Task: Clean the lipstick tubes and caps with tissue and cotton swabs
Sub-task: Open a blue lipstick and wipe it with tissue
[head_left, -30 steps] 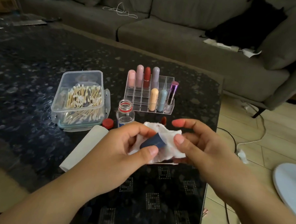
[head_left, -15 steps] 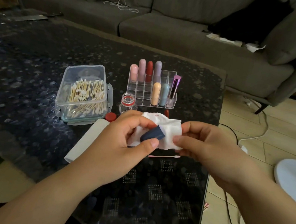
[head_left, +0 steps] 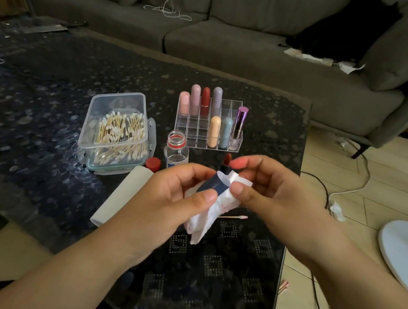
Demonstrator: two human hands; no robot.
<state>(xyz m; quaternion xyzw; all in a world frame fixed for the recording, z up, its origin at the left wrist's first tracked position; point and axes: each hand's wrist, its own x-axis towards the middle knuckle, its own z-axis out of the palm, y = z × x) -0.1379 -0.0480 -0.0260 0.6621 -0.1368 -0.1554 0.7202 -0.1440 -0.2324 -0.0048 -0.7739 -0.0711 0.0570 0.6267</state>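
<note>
My left hand (head_left: 172,200) grips a dark blue lipstick tube (head_left: 212,183) whose red stick (head_left: 226,160) pokes out at the top. A crumpled white tissue (head_left: 209,213) hangs under the tube, and my right hand (head_left: 267,188) pinches its upper edge against the tube. On the table just below lies a used cotton swab (head_left: 232,216). Behind my hands stands a clear organizer (head_left: 225,136) holding several capped lipsticks. A plastic box of cotton swabs (head_left: 119,131) sits to the left.
An open small glass bottle (head_left: 176,150) and its red cap (head_left: 153,164) stand between box and organizer. A tissue pack (head_left: 123,195) lies under my left wrist. The dark table (head_left: 59,94) ends at right, where cables (head_left: 352,185) run across the floor. A grey sofa (head_left: 251,50) is behind.
The tissue has slipped down and now hangs below the tube, baring more of the blue tube and the red stick. My right fingers have shifted up to the tube's top.
</note>
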